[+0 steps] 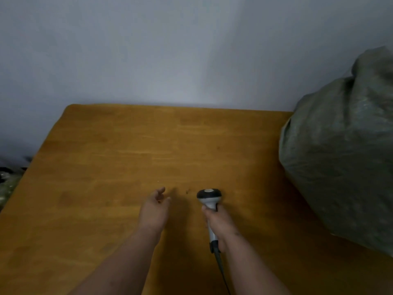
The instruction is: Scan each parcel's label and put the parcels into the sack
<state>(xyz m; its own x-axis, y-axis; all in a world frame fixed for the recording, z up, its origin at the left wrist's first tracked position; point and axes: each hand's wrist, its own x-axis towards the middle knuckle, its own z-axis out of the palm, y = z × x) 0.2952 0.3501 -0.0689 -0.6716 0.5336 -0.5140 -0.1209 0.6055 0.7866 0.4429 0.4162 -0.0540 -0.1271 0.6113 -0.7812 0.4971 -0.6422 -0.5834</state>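
The right hand (218,222) is curled tight around the handle of the scanner (209,198), low in the frame, a bit right of the middle. The scanner's long side runs from the bottom of the frame up toward the top, with its dark head at the far end and its cable (220,267) trailing down past the wrist. The left hand (154,209) sits just beside it, to the left, with loose fingers, and this grip holds nothing. Both hands are over the brown worktop (127,145). No parcel shows anywhere on it, so there is no label in front of the scanner's head. The green sack (344,150) fills the right side of the frame, big and bulging, and I cannot see its opening. The sack is on the same side as the right hand, but that hand is busy with the scanner. I think the free left hand would have to fetch any next parcel. At the left edge of the frame there is something dark and blurry, and I cannot tell what it is.
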